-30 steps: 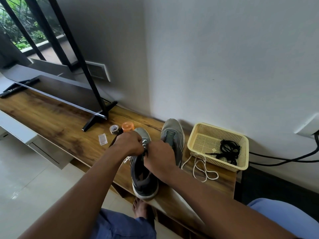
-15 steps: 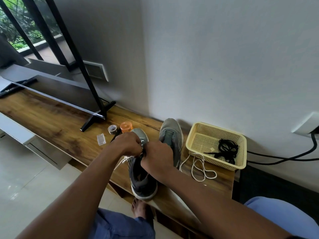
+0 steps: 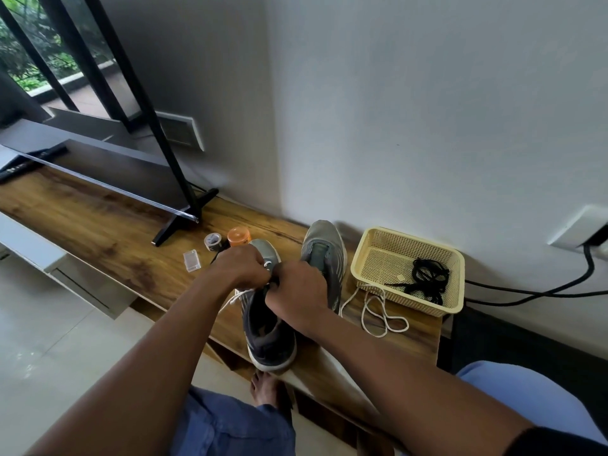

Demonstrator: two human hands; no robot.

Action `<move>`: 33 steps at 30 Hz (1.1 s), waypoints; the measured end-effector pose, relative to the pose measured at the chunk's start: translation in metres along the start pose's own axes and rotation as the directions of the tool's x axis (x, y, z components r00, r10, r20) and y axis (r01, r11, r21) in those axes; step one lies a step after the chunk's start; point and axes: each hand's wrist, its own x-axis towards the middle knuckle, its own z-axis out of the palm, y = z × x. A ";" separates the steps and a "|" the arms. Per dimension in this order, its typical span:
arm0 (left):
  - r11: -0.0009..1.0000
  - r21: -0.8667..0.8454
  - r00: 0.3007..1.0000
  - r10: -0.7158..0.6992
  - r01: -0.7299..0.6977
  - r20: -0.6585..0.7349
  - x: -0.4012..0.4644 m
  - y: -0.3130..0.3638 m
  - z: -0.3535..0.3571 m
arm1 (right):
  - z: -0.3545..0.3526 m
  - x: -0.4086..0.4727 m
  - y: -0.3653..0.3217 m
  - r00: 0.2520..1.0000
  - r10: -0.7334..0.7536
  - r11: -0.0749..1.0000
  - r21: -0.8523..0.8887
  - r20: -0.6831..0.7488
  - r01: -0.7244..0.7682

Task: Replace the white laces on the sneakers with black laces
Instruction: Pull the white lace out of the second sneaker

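Moved: since half a second ago little has shifted; both my hands stay bunched over the near sneaker's eyelets, and a bit more white lace hangs out on the left.
Desk (image 3: pixel 98 232): long wooden top running from far left to near right, carrying everything here.
Near sneaker (image 3: pixel 268 327): grey, long axis running near to far, heel at the desk's near edge toward me, toe away; still part laced in white.
Far sneaker (image 3: pixel 324 248): just right of the first, parallel to it, its tongue bare, apparently unlaced.
Basket (image 3: pixel 368 255): cream plastic, right of the sneakers against the wall.
Left hand (image 3: pixel 241 269): curled over the lacing area from the left, pinching the white lace (image 3: pixel 238 296), whose free end trails left and toward me.
Right hand (image 3: pixel 296 287): curled over the tongue from the right; I judge it grips the sneaker's upper or the lace, but the fingertips are hidden.
Black laces (image 3: pixel 427 278): tangled in the basket, well right of my right hand, which is the nearer one to fetch them.
Loose white lace (image 3: pixel 383 315): pulled free, looped on the desk just near the basket.
Next pull: I'd draw the lace out sideways, across the sneaker's long axis.
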 end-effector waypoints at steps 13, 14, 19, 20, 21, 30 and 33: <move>0.986 0.135 0.983 -0.072 0.096 -0.169 0.006 -0.007 0.004 | 0.000 0.001 0.005 1.000 0.012 1.000 -0.003 -0.004 -0.012; 0.987 0.142 0.990 -0.056 0.075 -0.132 0.006 -0.011 0.000 | 0.000 0.002 0.005 1.000 0.004 1.000 -0.026 -0.002 -0.004; 0.991 0.110 0.997 -0.080 0.082 -0.020 0.001 -0.027 -0.006 | 0.002 0.005 0.005 0.998 -0.050 0.993 -0.109 -0.044 0.045; 0.985 0.150 0.995 -0.081 0.089 -0.055 0.001 -0.028 -0.007 | 0.002 0.005 0.005 0.993 -0.096 0.988 -0.130 -0.064 0.088; 0.979 0.178 0.992 -0.083 0.100 -0.100 0.000 -0.029 -0.007 | 0.003 0.005 0.005 0.987 -0.147 0.980 -0.143 -0.071 0.136; 0.994 -0.089 0.995 -0.062 0.068 0.074 0.000 -0.025 -0.003 | 0.018 0.008 0.000 0.972 -0.233 0.968 -0.100 -0.003 0.232; 0.995 -0.073 0.996 -0.066 0.071 0.060 0.004 -0.026 0.000 | 0.018 0.010 -0.001 0.974 -0.229 0.970 -0.085 -0.003 0.227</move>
